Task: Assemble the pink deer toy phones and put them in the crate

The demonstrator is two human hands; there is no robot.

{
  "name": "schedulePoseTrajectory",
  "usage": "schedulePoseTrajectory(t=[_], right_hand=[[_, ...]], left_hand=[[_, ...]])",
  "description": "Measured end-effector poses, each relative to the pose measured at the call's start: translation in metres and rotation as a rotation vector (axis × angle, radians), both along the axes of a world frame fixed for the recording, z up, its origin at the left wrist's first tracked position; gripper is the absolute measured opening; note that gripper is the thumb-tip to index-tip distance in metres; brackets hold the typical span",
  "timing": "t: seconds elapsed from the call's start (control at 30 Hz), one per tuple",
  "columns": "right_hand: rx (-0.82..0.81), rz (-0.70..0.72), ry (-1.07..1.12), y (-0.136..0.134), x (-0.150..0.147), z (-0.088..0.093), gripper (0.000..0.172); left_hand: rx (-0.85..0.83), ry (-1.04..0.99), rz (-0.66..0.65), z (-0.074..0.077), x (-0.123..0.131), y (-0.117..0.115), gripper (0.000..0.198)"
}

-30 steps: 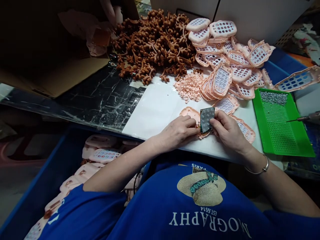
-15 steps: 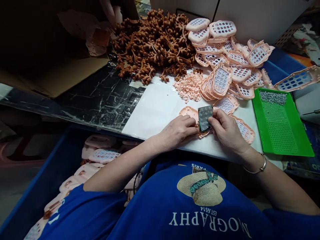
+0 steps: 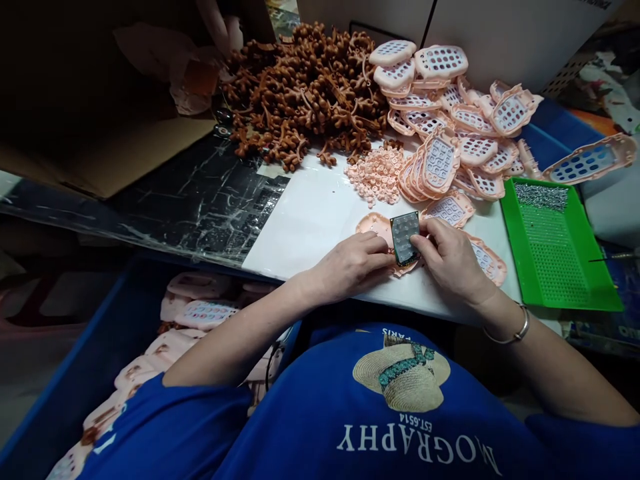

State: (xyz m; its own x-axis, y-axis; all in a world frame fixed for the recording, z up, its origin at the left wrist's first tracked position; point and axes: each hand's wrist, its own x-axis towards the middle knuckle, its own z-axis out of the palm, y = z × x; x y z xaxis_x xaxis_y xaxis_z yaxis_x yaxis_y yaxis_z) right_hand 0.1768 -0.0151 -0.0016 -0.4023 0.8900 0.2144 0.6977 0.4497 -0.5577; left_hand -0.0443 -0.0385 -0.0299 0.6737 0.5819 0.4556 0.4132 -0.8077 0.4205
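Observation:
Between thumb and fingers my right hand (image 3: 447, 257) grips a small circuit board with a grey rubber keypad (image 3: 405, 237), tilted over a pink plastic shell (image 3: 375, 227). My left hand (image 3: 353, 263) is closed at the shell's left side, fingertips touching the shell near the board's lower left corner; part of the shell is hidden beneath the hands. Just right of my right hand lies a pink keypad cover (image 3: 487, 260). Behind the board rests another cover (image 3: 450, 210), near a stack of the same covers (image 3: 436, 163).
A heap of brown branched plastic parts (image 3: 310, 93) stands at the back, with small pink pieces (image 3: 375, 173) before it. At right is a green tray (image 3: 560, 267) holding screws (image 3: 540, 197). A blue bin (image 3: 120, 300) of pink shells sits lower left. Another person's hand (image 3: 225, 30) shows at the top.
The board has shifted slightly left and tilted a little in my right hand. My left hand stays at the shell, and the whole view has moved slightly.

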Motion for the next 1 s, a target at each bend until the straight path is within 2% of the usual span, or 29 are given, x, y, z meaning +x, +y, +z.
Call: schedulePoseTrajectory(t=[0.07, 0.13, 0.23, 0.3, 0.4, 0.5, 0.67, 0.77, 0.9, 1.0], right_hand=[[0.01, 0.026, -0.005, 0.003, 0.0, 0.001, 0.01], [0.022, 0.049, -0.019, 0.006, -0.001, 0.003, 0.009], [0.026, 0.09, -0.061, 0.012, -0.005, 0.004, 0.008], [0.017, 0.125, -0.093, 0.016, -0.008, 0.007, 0.008], [0.009, 0.194, -0.139, 0.021, -0.011, 0.011, 0.009], [0.002, 0.284, -0.171, 0.024, -0.011, 0.014, 0.01], [-0.043, 0.442, -0.16, 0.021, -0.001, 0.011, 0.023], [-0.046, 0.517, -0.162, 0.017, 0.004, 0.012, 0.019], [-0.021, 0.599, -0.266, 0.011, 0.01, 0.017, 0.023], [-0.006, 0.626, -0.306, 0.006, 0.013, 0.018, 0.039]], left_hand=[[-0.017, -0.073, 0.028, 0.001, -0.007, 0.001, 0.021], [0.008, -0.115, 0.136, 0.0, -0.017, 0.005, 0.025], [0.015, -0.093, 0.261, -0.004, -0.031, 0.016, 0.07], [-0.052, -0.064, 0.21, -0.008, -0.037, 0.022, 0.089], [-0.107, -0.057, 0.118, -0.011, -0.04, 0.024, 0.084], [-0.055, -0.087, 0.126, -0.011, -0.034, 0.016, 0.081], [0.075, -0.001, 0.294, -0.009, -0.013, -0.019, 0.077], [0.127, 0.041, 0.418, -0.008, 0.0, -0.038, 0.078], [0.116, 0.072, 0.514, -0.008, 0.008, -0.049, 0.084], [0.117, 0.066, 0.521, -0.008, 0.007, -0.05, 0.085]])
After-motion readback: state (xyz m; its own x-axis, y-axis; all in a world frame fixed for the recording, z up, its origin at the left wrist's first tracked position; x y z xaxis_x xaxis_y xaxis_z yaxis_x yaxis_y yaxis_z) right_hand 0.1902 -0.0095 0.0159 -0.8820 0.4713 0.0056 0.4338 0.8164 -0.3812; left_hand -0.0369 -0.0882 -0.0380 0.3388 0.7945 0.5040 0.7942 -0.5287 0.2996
